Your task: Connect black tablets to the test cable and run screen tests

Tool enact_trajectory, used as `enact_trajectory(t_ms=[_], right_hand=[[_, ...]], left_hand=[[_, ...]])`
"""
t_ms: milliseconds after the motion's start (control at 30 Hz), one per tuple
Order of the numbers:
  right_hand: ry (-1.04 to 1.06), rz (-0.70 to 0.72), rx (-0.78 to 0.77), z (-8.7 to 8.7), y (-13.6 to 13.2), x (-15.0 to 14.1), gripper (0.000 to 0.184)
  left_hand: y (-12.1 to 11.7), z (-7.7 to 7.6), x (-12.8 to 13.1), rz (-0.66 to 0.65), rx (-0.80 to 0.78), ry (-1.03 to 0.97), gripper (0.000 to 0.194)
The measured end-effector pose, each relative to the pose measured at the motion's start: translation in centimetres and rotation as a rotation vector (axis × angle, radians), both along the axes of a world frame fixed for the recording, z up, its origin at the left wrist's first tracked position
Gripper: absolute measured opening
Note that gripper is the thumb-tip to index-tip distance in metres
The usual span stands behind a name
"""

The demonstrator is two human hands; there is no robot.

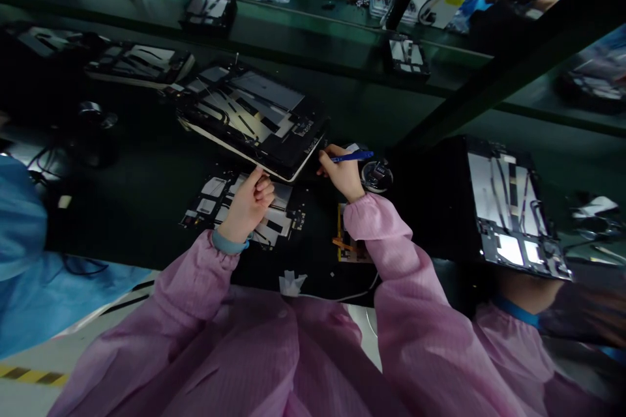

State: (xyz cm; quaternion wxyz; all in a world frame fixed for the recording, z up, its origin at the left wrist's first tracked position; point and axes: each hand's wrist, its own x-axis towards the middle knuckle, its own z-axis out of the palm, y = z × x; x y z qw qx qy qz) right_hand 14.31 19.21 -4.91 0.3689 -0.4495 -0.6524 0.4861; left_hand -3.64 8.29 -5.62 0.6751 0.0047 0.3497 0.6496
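A stack of flat black tablet-like panels (271, 107), with silvery plates and dark ribbon strips on top, lies tilted on the dark bench. My left hand (249, 205) is closed, its thumb and forefinger at the stack's near edge; whatever they pinch is hidden. Under that hand another opened panel (215, 192) lies flat, partly covered. By the stack's right corner, my right hand (341, 172) is closed round a blue pen (353, 156), whose back end points right. Just beyond this hand sits a small round container (376, 174).
An orange-and-yellow frame (346, 249) and a crumpled white tissue (292, 283) lie near the front edge. More panels (508, 195) stand at right, partly in front of another person's arm. A raised shelf (303, 45) runs behind; a dark post (518, 58) slants across. Co-workers sit opposite.
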Motion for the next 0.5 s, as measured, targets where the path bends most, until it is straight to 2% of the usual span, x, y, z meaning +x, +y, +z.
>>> enact_trajectory(t_ms=[133,233,367,500], right_hand=[[-0.052,0.02,0.052,-0.1,0.3,-0.3,0.021],[-0.07,0.011,0.041,-0.2,0.4,-0.4,0.021],[-0.098,0.018,0.063,0.0,0.4,-0.5,0.021],[-0.142,0.027,0.125,0.2,0.4,-1.0,0.021]], left_hand=[[0.0,0.3,0.0,0.003,0.001,-0.018,0.03],[0.0,0.8,-0.2,0.059,-0.033,-0.013,0.038],[0.2,1.5,-1.5,0.115,-0.053,0.021,0.041],[0.3,1.3,-2.7,0.087,-0.041,0.112,0.039]])
